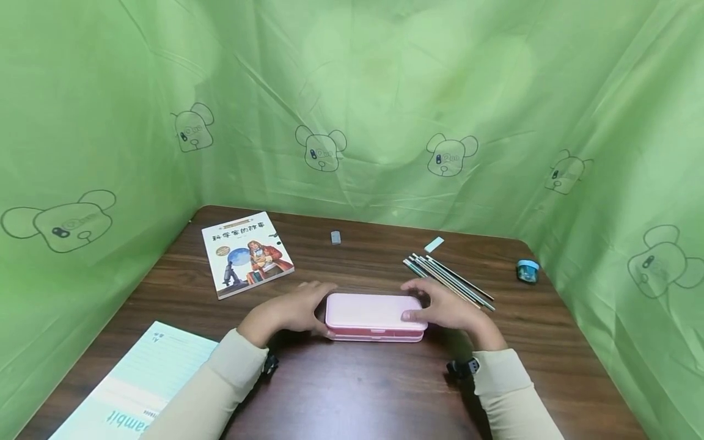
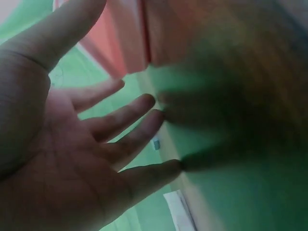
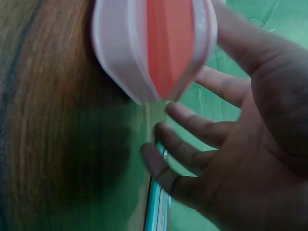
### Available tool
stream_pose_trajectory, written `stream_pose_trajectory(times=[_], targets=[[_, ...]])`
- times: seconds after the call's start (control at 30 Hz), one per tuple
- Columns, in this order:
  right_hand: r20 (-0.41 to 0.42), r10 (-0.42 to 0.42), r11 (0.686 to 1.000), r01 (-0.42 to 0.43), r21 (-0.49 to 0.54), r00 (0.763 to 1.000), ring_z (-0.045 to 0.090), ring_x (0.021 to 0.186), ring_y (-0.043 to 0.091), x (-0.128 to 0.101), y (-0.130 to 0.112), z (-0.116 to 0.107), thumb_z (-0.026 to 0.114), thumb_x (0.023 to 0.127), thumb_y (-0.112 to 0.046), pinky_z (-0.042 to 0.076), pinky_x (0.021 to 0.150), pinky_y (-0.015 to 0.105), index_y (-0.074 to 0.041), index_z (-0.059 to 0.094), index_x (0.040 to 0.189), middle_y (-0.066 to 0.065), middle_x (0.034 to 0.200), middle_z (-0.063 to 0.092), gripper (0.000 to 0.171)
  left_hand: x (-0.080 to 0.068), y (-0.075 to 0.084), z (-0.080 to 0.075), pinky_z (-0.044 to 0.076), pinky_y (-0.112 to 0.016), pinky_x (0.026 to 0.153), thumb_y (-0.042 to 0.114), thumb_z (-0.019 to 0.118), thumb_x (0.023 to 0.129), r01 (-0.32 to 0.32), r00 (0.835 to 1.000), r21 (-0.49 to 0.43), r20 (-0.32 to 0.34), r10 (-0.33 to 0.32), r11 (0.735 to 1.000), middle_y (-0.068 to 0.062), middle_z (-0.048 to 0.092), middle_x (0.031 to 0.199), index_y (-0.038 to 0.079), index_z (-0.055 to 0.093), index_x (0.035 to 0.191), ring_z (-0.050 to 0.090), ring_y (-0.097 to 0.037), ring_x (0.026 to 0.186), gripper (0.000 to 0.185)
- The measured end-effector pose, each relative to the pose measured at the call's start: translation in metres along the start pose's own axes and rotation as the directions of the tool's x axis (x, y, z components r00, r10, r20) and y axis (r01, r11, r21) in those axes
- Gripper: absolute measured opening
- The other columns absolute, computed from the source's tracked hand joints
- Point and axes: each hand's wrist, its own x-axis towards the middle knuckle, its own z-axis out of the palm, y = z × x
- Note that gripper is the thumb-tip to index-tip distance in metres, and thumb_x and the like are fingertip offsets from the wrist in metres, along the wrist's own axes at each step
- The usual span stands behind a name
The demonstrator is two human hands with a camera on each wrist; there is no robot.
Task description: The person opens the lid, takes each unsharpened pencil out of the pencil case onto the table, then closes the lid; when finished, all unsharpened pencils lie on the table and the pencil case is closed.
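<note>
A pink pencil case [image 1: 376, 311] lies on the table in front of the person, its lid down over a coral-red layer that shows along the front and, in the right wrist view, at the end [image 3: 171, 48]. The left hand [image 1: 299, 308] is at the case's left end, thumb by its front corner; in the left wrist view its fingers [image 2: 132, 113] are spread and nearly straight. At the right end is the right hand [image 1: 442, 305], its thumb on the lid and its other fingers extended behind the case, spread apart in the right wrist view.
Several pencils [image 1: 448, 278] lie behind the right hand, near a pale blue strip [image 1: 434, 244]. A small grey-blue block [image 1: 336, 238] sits at the back, a blue jar-like item [image 1: 527, 271] far right. A picture-covered book [image 1: 247, 253] and a mint notebook [image 1: 137, 385] are left.
</note>
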Motion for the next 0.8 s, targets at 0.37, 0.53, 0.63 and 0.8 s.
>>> stream_pose_trajectory(times=[0.37, 0.53, 0.63, 0.8], targets=[[0.098, 0.032, 0.980, -0.012, -0.197, 0.995, 0.040, 0.159, 0.055, -0.006, -0.026, 0.020, 0.085, 0.097, -0.052, 0.035, 0.127, 0.076, -0.006, 0.050, 0.166, 0.032, 0.170, 0.044, 0.090, -0.008, 0.031, 0.003, 0.024, -0.076, 0.133, 0.065, 0.070, 0.103, 0.019, 0.998, 0.052, 0.055, -0.022, 0.998, -0.027, 0.026, 0.182, 0.013, 0.028, 0.178, 0.025, -0.059, 0.166, 0.101], [0.074, 0.082, 0.944, -0.054, -0.324, 0.994, 0.030, 0.162, 0.064, -0.010, -0.039, 0.038, 0.064, 0.109, -0.061, 0.030, 0.120, 0.089, -0.008, 0.041, 0.172, 0.034, 0.175, 0.036, 0.085, 0.004, 0.059, 0.021, 0.025, -0.079, 0.131, 0.071, 0.050, 0.110, 0.043, 0.998, 0.193, 0.026, -0.049, 0.980, -0.023, 0.025, 0.184, 0.022, 0.027, 0.179, 0.026, -0.055, 0.168, 0.088], [0.055, 0.085, 0.921, -0.057, -0.386, 0.995, 0.027, 0.164, 0.064, -0.009, -0.040, 0.047, 0.056, 0.112, -0.063, 0.030, 0.118, 0.091, -0.012, 0.035, 0.175, 0.033, 0.178, 0.032, 0.084, 0.010, 0.066, 0.028, 0.029, -0.076, 0.132, 0.074, 0.048, 0.109, 0.051, 0.998, 0.252, 0.019, -0.057, 0.966, -0.020, 0.027, 0.184, 0.025, 0.026, 0.179, 0.028, -0.052, 0.168, 0.089], [0.027, 0.083, 0.901, -0.063, -0.430, 0.996, 0.020, 0.168, 0.059, -0.007, -0.040, 0.058, 0.048, 0.112, -0.068, 0.029, 0.121, 0.090, -0.017, 0.026, 0.179, 0.028, 0.182, 0.027, 0.086, 0.014, 0.064, 0.038, 0.033, -0.074, 0.131, 0.077, 0.048, 0.108, 0.062, 0.998, 0.292, 0.010, -0.067, 0.954, -0.018, 0.029, 0.184, 0.026, 0.024, 0.180, 0.028, -0.049, 0.169, 0.091]])
